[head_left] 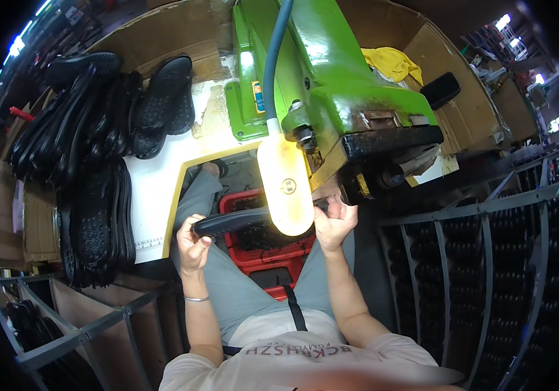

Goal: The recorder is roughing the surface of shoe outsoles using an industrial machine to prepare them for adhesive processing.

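A long black shoe sole (232, 222) lies sideways between my hands, below the head of a green machine (331, 78). My left hand (195, 246) pinches its left end between thumb and fingers. At the other end, my right hand (335, 225) has its fingers closed close to the machine's working parts. A lit, rounded lamp (286, 173) covers the middle of the sole and part of its right end. Just where my right fingers meet the sole is hard to see.
Black soles (94, 221) are heaped on the white worktop (146, 195) at left. A red crate (269, 277) with dark scraps stands between my legs. Metal racks (481, 260) of black soles flank me at right. A yellow cloth (393, 64) lies in a cardboard box (461, 120) behind the machine.
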`<action>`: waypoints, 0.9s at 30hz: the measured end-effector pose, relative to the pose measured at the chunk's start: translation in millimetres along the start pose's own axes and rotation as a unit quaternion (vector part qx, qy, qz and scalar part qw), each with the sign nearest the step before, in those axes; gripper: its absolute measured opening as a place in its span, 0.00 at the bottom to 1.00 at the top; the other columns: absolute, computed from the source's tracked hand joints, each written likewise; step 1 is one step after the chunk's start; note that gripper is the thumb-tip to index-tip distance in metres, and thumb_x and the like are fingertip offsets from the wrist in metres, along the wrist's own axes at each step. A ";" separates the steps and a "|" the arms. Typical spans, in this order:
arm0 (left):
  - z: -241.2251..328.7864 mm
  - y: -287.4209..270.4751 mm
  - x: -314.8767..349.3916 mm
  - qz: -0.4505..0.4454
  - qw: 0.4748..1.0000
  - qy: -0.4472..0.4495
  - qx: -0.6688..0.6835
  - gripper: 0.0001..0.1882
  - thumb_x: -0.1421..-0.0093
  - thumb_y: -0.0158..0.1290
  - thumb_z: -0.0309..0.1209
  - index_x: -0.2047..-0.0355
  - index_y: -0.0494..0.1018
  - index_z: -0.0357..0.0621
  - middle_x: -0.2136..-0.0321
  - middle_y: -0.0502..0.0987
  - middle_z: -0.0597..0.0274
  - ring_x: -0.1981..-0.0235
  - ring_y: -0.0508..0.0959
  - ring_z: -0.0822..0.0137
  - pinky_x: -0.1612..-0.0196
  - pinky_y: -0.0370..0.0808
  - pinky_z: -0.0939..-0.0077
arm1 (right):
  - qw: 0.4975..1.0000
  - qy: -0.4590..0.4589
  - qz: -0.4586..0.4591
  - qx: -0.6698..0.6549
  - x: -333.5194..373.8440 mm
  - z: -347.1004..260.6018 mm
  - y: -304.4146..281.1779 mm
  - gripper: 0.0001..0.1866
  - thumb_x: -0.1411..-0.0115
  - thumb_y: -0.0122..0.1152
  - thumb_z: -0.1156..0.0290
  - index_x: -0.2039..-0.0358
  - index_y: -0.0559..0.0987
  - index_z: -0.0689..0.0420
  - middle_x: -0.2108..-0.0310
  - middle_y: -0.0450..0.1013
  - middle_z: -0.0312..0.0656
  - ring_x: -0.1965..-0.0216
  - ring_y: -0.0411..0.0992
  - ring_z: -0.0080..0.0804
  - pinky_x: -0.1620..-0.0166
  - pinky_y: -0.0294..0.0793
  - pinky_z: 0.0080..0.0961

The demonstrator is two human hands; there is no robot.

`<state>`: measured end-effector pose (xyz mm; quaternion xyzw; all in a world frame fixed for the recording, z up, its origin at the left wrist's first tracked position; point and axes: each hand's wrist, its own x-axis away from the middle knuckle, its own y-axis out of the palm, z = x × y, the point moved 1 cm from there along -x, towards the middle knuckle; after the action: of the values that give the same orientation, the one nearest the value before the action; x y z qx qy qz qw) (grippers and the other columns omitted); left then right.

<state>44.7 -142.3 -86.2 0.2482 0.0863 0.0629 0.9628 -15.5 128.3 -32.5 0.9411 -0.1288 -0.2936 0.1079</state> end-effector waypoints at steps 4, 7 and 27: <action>-18.2 -15.1 -3.6 -0.042 0.993 -0.077 -0.085 0.19 0.55 0.68 0.27 0.66 0.71 0.35 0.69 0.70 0.65 0.68 0.71 0.74 0.61 0.68 0.81 | 0.975 -0.125 -0.062 0.171 0.1 -8.2 9.2 0.36 0.66 0.79 0.80 0.53 0.71 0.65 0.61 0.77 0.46 0.62 0.77 0.34 0.59 0.77 0.27; -16.7 20.2 -19.7 -0.137 0.883 -0.019 -0.449 0.18 0.59 0.68 0.28 0.67 0.75 0.40 0.74 0.76 0.61 0.71 0.77 0.65 0.56 0.72 0.73 | 0.952 -0.182 -0.088 0.230 -5.1 -15.7 12.1 0.37 0.66 0.80 0.75 0.54 0.72 0.64 0.61 0.77 0.48 0.63 0.77 0.38 0.60 0.78 0.28; -120.9 134.5 1.0 0.088 0.996 0.025 -0.002 0.24 0.52 0.67 0.26 0.57 0.71 0.34 0.61 0.78 0.58 0.60 0.77 0.67 0.52 0.73 0.73 | 0.855 0.428 0.054 -0.288 76.1 99.3 -81.0 0.34 0.47 0.68 0.73 0.42 0.62 0.53 0.48 0.65 0.41 0.47 0.67 0.37 0.44 0.68 0.38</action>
<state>11.3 31.2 -124.8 0.2515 0.0883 0.1533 0.9516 1.9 168.8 -174.9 0.8921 -0.0305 0.1203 0.4344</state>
